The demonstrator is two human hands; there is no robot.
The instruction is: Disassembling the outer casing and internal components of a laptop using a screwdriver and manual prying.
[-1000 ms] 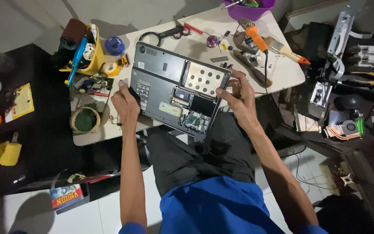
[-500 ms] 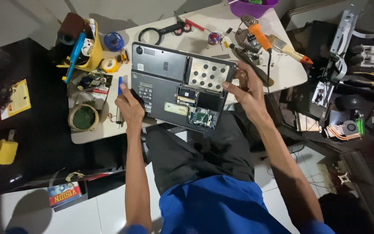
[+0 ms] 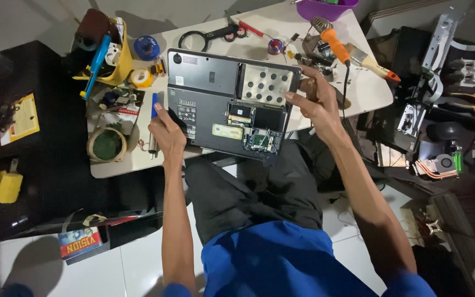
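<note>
On the white bench [image 3: 331, 118] lies a dark grey laptop turned bottom-up [image 3: 215, 93], part of its base cover off so that a green circuit board and a silver perforated metal plate show, and everything else is placed from it. At the laptop's near left corner the left hand [image 3: 169, 132] has its grip clenched on the edge, thumb on the underside panel; at its right edge the right hand [image 3: 311, 104] grasps the rim beside the perforated plate, fingers curled over the top. Compared with half a second ago and a second ago, both hands hold the same corners, but the laptop has shifted slightly away from the person, toward the far side of the bench, and sits a little squarer to the bench's edge; its near edge overhangs the bench above the person's dark trousers. Just left of the laptop a blue-handled screwdriver [image 3: 154, 104] lies by the left hand, unmoved, with a round roll of tan tape with a green centre [image 3: 107, 144] farther left and nearer the person. Beyond the laptop's far left corner sits a yellow holder stuffed with tools [image 3: 114, 58]. Right of the laptop, past the right hand, lie an orange-handled soldering iron [image 3: 333, 44] and a wooden-handled paintbrush [image 3: 372, 63], both where they were.
</note>
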